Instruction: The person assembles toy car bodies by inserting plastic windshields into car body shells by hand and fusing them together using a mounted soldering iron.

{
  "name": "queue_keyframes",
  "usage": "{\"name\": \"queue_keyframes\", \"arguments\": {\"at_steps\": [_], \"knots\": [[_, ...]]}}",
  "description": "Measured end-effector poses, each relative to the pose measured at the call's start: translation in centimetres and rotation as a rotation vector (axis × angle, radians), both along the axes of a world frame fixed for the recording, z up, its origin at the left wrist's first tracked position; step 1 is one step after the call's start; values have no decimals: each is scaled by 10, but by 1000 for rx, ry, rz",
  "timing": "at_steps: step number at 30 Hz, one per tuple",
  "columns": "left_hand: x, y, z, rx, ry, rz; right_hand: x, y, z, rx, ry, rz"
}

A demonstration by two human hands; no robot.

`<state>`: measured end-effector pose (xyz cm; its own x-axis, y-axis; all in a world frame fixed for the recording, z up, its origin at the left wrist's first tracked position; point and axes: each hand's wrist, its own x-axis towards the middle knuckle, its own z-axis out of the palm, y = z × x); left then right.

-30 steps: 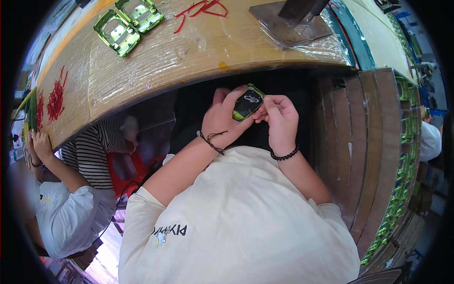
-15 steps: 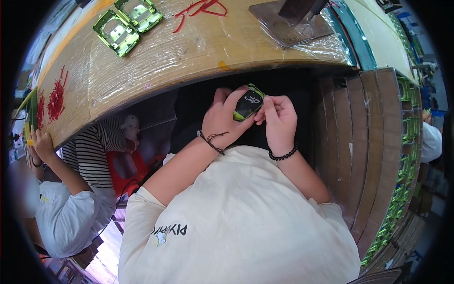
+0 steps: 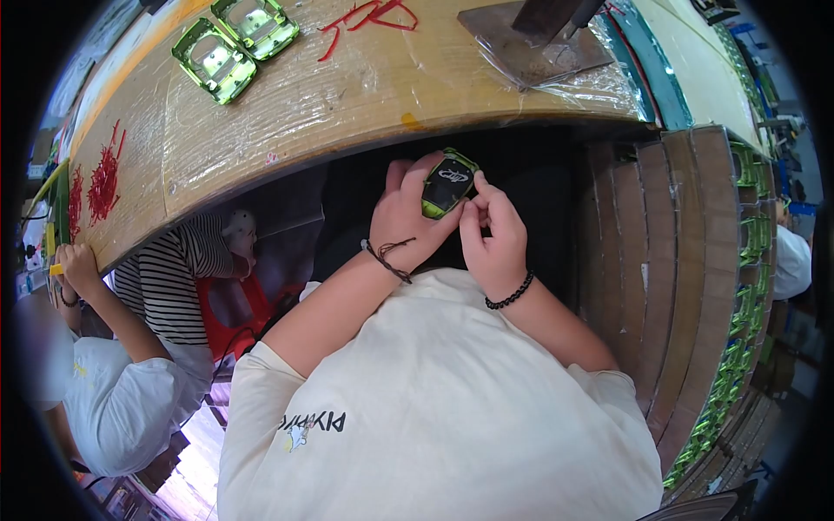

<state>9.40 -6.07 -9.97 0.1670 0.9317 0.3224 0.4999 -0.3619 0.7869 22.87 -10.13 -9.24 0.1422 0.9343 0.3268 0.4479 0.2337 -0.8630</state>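
My left hand is wrapped round a shiny green plastic shell with a black panel carrying a white logo. The shell is held tilted in front of my body, just below the table edge. At its right-hand edge is my right hand, its thumb and fingertips drawn together against or very near the rim. Whatever is between those fingertips is too small or too hidden to make out.
Two green plastic frames lie on the film-covered table, with red strips and a red pile. A metal stand is at the back. Stacked cardboard layers with green parts rise right. A co-worker sits left.
The shell and my left hand have shifted slightly left and up. My right hand has moved left and down, its fingertips now lower along the shell's edge.
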Motion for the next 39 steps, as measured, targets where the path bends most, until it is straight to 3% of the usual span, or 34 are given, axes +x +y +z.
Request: {"name": "queue_keyframes", "arguments": {"at_steps": [4, 7, 11, 18, 22, 29, 35, 37, 39], "knots": [[-1, 1, 0, 31, -27, 5, 1, -4, 7, 6, 44, 49], [0, -1, 7, -82, -15, -12, 13, -7, 2, -14, 191, 112], [-1, -2, 5, -25, -18, -31, 11, -11, 14, 73, 22, 17], [-6, -6, 5, 44, -26, -37, -7, -12, 27, -8, -335, 158], [-14, -11, -1, 338, -71, -113, -15, -6, 40, 36, -454, 186], [-26, -13, -22, 459, 54, -216, -23, -2, 26, 72, -332, 243], [-27, -20, -16, 237, -169, -227, -29, 2, 23, 27, -300, 273], [-27, -26, -8, -62, -494, -287, -30, 1, 25, 4, -288, 304], [-24, -31, 1, -532, -982, -328, -29, 1, 25, 45, -313, 335]]}}
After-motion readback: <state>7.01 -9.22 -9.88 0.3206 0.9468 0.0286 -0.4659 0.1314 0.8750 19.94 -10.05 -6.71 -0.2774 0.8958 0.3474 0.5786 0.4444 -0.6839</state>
